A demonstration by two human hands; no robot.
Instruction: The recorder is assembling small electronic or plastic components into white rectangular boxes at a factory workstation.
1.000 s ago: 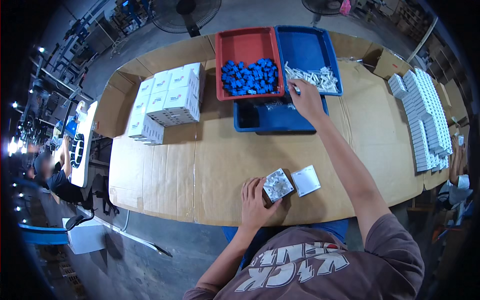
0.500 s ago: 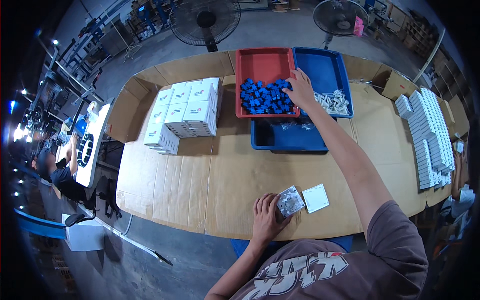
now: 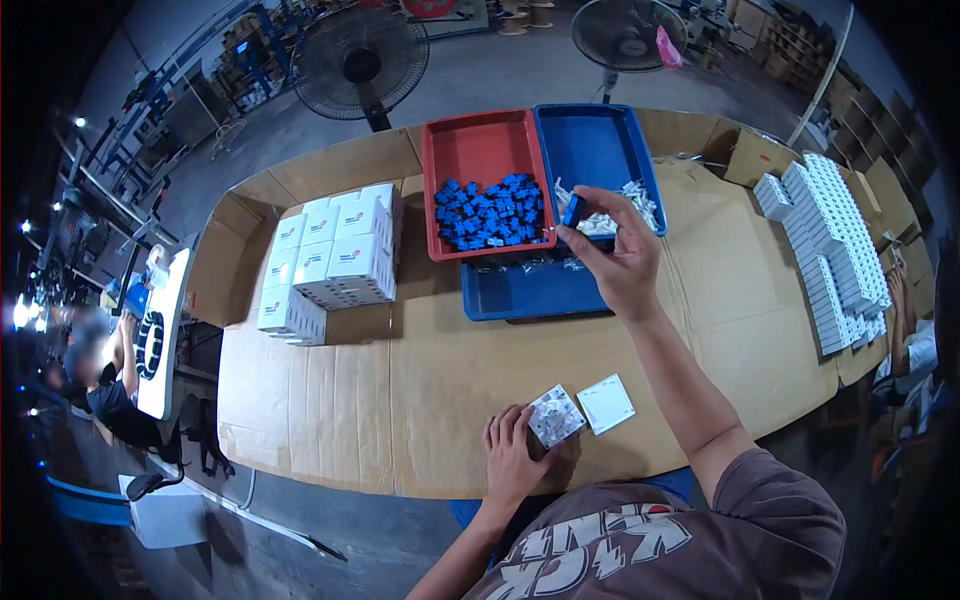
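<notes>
- Head view: the right hand [image 3: 622,262] is raised over the near edge of the blue tray [image 3: 590,150], its grip pinched shut on a small blue part [image 3: 574,210] between thumb and fingertips.
- The left hand [image 3: 513,457] rests on the cardboard-covered bench [image 3: 440,380] at its near edge, fingers loosely curled around the left side of a small open white box [image 3: 556,416]; the grip touches the box without clearly clasping it.
- A flat white square lid [image 3: 606,404] lies just beside that box, to its right.
- The red tray [image 3: 470,150] holds a heap of blue parts [image 3: 490,212]; the blue tray beside it holds white pieces [image 3: 612,214].
- A lower blue tray [image 3: 520,292] sits in front of both.
- Stacked white cartons [image 3: 335,258] stand at left; rows of white boxes [image 3: 830,250] line the right end.
</notes>
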